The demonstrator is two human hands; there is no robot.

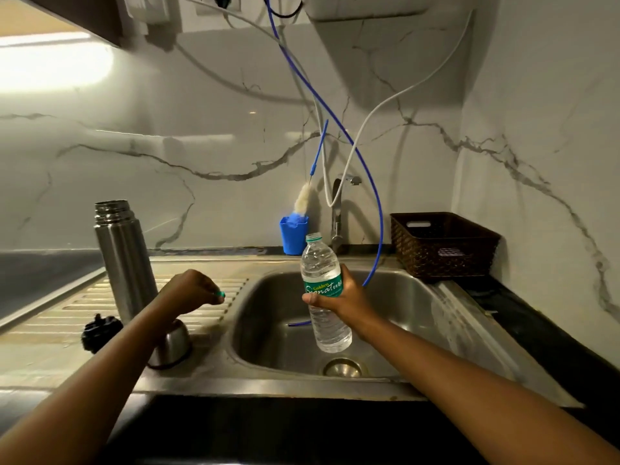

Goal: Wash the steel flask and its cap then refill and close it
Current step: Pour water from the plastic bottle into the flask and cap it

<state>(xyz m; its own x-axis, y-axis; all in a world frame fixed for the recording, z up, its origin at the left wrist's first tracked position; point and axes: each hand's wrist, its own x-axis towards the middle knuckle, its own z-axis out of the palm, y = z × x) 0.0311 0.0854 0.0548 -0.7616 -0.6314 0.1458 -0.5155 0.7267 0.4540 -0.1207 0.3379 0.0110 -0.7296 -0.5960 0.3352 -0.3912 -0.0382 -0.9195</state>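
Flask (122, 260) L of both hands (191, 292) (339, 297)

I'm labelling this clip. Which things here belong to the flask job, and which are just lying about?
Job: flask; steel cap; black stopper; water bottle, held by right hand; bottle cap, pinched by left hand; sink.
Lying about: basket; blue cup; tap.

We count one steel flask (124, 260), one steel cap (172, 344) and one dark lump (100, 332), perhaps a stopper. We also count one plastic water bottle (323, 290), one small green lid (219, 293), one blue cup (294, 234), one brush (303, 199), one brown basket (443, 245), one tap (337, 213), one sink (412, 297) and one blue hose (381, 236). There are two hands, the left hand (191, 290) and the right hand (342, 297).
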